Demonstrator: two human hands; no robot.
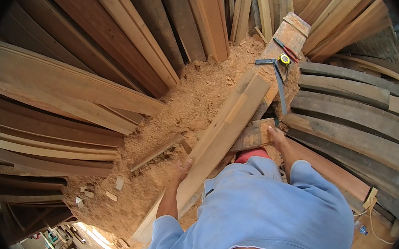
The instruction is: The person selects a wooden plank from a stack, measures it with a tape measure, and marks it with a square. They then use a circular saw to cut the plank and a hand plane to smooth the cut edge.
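Note:
A long, pale wooden board (pixel 220 137) lies diagonally in front of me, from the lower left to the upper right. My left hand (pixel 183 169) is closed round its left edge, with the thumb side hidden. My right hand (pixel 276 136) grips the right end of a short, worn plank (pixel 253 136), beside the long board and close to my body. Past the far end of the board stands a scuffed wooden bench end (pixel 296 29). On it lie a yellow tape measure (pixel 284 59), red-handled pliers (pixel 290 53) and a dark metal sliding bevel (pixel 279 81).
Sawdust and shavings (pixel 179 112) cover the ground, with small offcuts (pixel 112 196) at the left. A thin L-shaped wooden piece (pixel 156 153) lies there too. Leaning planks (pixel 77 98) fan round the left and far sides. Stacked grey boards (pixel 356 109) fill the right.

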